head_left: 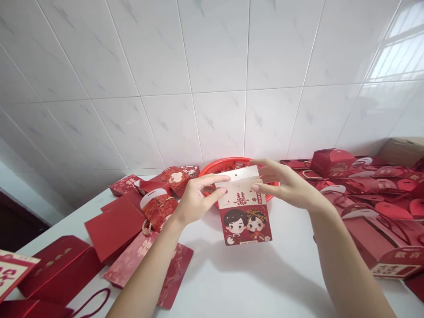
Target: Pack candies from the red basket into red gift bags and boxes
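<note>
Pinched by left hand (198,198) and right hand (291,183), it's the red-and-cream packet (243,212), lower centre, red basket (214,164) behind, boxes (331,165) crowding frame right

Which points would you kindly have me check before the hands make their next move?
1. Left hand on the printed packet: ok, at its upper left edge.
2. Right hand at the packet: ok, thumb by its upper right edge; how firm the grip is, cannot tell.
3. Packet upright, cartoon figures the right way up: ok, with a slight tilt.
4. Packet's top opened: cannot tell from this angle.
5. Red basket in full view: not ok, the packet and hands cover part of it.
</note>
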Action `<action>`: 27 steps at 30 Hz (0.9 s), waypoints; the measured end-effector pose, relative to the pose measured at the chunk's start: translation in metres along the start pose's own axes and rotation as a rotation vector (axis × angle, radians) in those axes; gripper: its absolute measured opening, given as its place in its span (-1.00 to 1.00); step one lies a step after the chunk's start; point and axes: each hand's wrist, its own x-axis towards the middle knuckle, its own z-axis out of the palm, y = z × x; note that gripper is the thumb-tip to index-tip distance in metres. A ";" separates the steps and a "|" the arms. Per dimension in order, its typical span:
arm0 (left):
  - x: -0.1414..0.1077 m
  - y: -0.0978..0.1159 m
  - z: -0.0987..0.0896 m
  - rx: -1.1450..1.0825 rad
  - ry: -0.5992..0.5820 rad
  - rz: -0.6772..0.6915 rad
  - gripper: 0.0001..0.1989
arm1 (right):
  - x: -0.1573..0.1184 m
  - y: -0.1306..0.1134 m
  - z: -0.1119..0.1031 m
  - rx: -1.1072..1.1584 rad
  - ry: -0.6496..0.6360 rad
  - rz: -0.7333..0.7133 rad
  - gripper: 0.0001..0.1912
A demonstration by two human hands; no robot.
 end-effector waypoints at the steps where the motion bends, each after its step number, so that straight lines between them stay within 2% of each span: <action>1: 0.000 0.000 -0.001 -0.039 0.019 0.002 -0.70 | 0.001 0.000 0.002 0.047 -0.016 -0.011 -0.57; 3: 0.000 0.001 -0.001 -0.113 0.051 0.002 -0.58 | 0.003 -0.001 0.004 0.100 0.007 -0.061 -0.72; 5: 0.000 0.002 -0.002 -0.165 0.064 -0.006 -0.47 | 0.004 -0.003 0.006 0.108 0.067 -0.126 -0.67; 7: 0.000 0.005 -0.003 -0.177 0.047 -0.024 -0.45 | 0.004 -0.004 0.006 0.108 0.109 -0.175 -0.62; 12: -0.001 0.010 -0.003 -0.111 0.017 -0.023 -0.66 | 0.003 -0.008 0.006 0.066 0.123 -0.181 -0.63; 17: -0.001 0.008 0.000 -0.098 0.066 0.084 -0.84 | 0.001 -0.011 0.005 0.068 0.116 -0.121 -0.57; 23: -0.002 0.008 0.001 -0.034 0.065 0.178 -0.85 | 0.002 -0.005 0.008 0.153 0.075 -0.012 -0.64; 27: -0.005 0.012 0.000 -0.029 0.040 0.213 -0.84 | -0.003 -0.018 0.003 0.026 0.161 -0.084 -0.67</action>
